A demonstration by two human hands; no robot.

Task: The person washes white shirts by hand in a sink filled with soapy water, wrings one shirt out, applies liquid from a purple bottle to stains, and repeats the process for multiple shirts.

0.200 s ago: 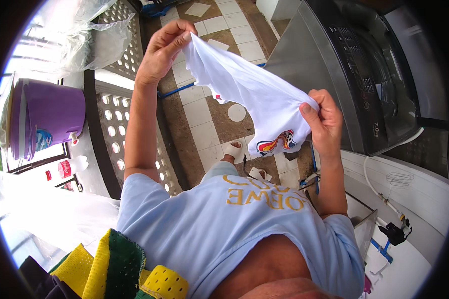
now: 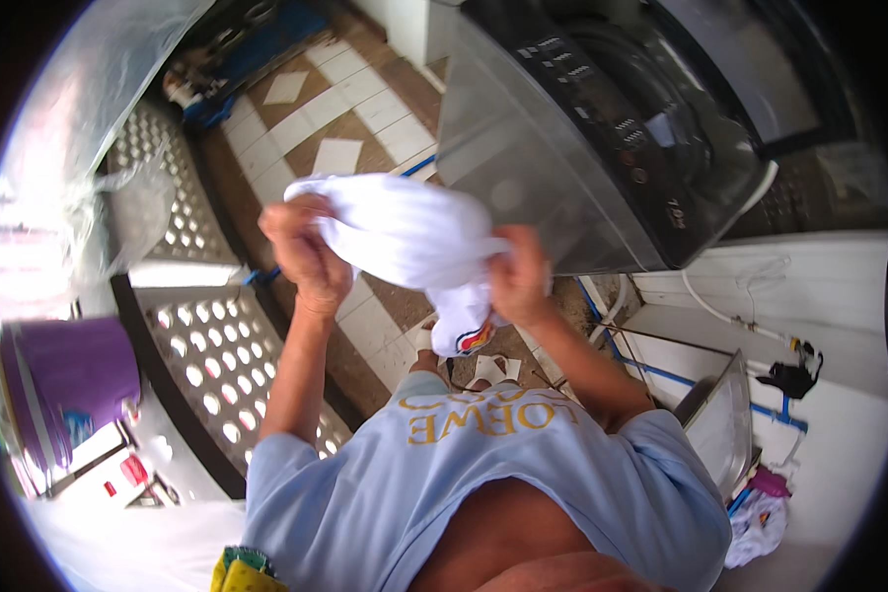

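A white cloth garment (image 2: 405,227) with a colourful print near its lower end hangs between my two hands, bunched and blurred by motion. My left hand (image 2: 308,255) is closed on its left end, and my right hand (image 2: 519,276) grips the right side. The printed part droops below my right hand, in front of my legs. Just beyond my right hand stands a dark grey top-loading washing machine (image 2: 533,148) with its lid raised; something pale shows inside its drum.
On the left are a perforated grey panel (image 2: 212,360), a purple bucket (image 2: 74,380) and clear plastic sheeting (image 2: 133,212). A metal-edged basin (image 2: 730,434), a tap with blue pipe (image 2: 787,405) and a white printed cloth (image 2: 758,528) are at right. Yellow-green fabric (image 2: 242,572) lies lower left.
Both hands have come lower and nearer my body, closer together, so the stretched garment is now slack and bunched. My view has turned, shifting the washing machine leftward.
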